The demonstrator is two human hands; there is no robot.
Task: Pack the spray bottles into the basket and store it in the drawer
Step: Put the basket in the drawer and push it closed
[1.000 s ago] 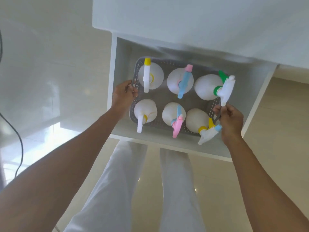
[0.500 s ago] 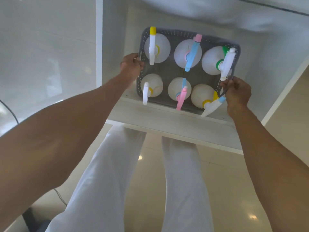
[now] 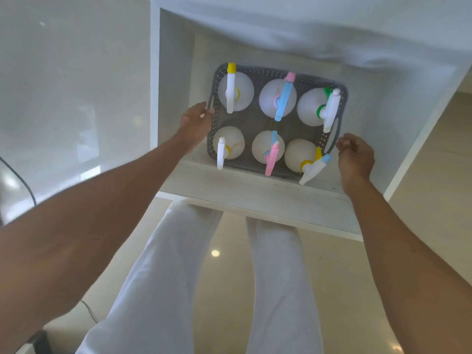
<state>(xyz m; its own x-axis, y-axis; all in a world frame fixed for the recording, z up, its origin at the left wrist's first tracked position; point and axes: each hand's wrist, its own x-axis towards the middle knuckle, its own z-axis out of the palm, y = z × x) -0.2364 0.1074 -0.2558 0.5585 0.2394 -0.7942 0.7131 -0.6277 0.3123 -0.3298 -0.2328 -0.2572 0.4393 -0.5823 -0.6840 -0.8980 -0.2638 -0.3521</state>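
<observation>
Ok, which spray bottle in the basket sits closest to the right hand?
The front-right spray bottle, with the yellow collar and blue-tipped white nozzle poking over the basket rim toward the right hand.

Glossy room, bright and pale.
Cream floor tiles mirror a ceiling light; a white cabinet gleams; a dark cable runs at left.

My left hand covers the basket handle on that side, so I cannot tell whether my fingers grip it or only touch it. My right hand curls beside the other handle; contact is unclear. The drawer back is hidden under the desk. The bottles' lower bodies are hidden by the basket walls.
</observation>
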